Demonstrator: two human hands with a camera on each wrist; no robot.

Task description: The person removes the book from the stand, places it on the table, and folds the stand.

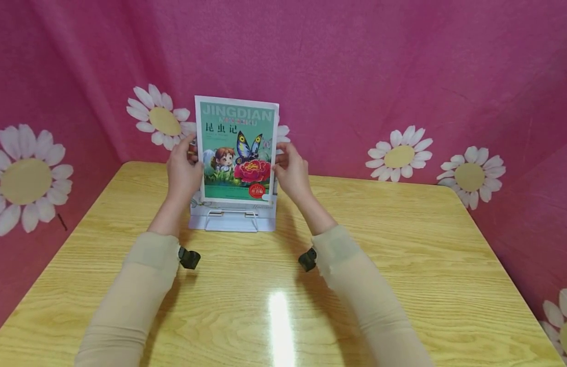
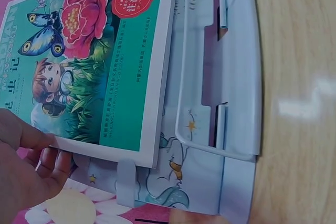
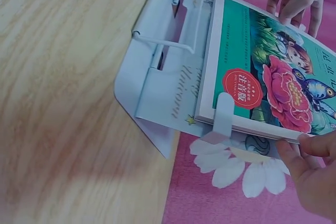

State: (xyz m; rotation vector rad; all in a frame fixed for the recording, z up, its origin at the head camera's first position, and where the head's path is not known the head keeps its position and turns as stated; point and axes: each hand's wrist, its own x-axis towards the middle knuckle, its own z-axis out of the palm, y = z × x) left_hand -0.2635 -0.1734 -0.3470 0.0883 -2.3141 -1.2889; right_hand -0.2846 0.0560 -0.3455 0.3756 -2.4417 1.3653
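A children's book [image 1: 233,193] with a green cover, a butterfly and a red flower leans upright on a white book stand [image 1: 196,223]. At its left edge, my left hand [image 1: 183,171] grips the book, thumb along the cover margin and fingers at the side. Opposite it, my right hand [image 1: 292,171] pinches the right edge. The right wrist view shows that thumb and fingertips at the page side. White tabs [image 3: 222,116] of the stand overlap the book's lower corners. Behind the book, most of the stand's unicorn-printed back plate is hidden.
A white wire bar [image 2: 179,103] sits low at the stand's front. The stand is on a wood-grain table [image 1: 403,255] near its back edge. A pink cloth [image 1: 338,76] with daisies hangs behind and beside the table.
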